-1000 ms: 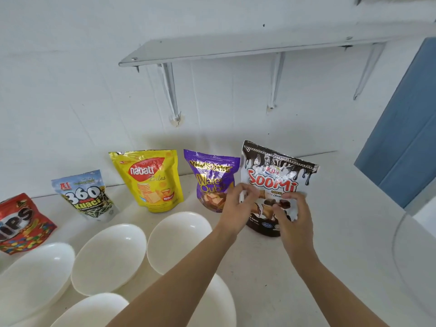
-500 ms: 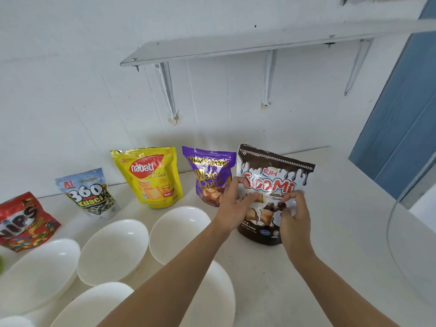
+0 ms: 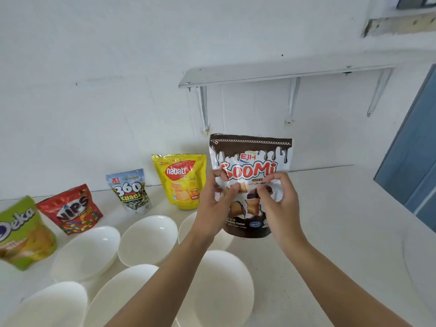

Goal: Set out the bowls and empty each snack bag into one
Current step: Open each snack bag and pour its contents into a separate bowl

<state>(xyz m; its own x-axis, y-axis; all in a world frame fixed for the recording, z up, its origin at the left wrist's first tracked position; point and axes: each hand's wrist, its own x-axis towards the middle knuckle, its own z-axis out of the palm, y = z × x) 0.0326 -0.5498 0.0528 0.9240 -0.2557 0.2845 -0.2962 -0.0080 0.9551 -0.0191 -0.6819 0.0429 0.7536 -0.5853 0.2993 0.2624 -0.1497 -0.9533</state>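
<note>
Soomi bag (image 3: 251,161) is held off the table (image 3: 342,220) at 12 o'clock, sealed, pinched by left hand (image 3: 215,204) and right hand (image 3: 278,199). Bowls (image 3: 146,234) sit empty at 7 o'clock; every bag seemingly remains to pour.

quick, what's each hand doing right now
Left hand: closed on the Soomi bag, gripping its front.
Right hand: closed on the same bag.
</note>
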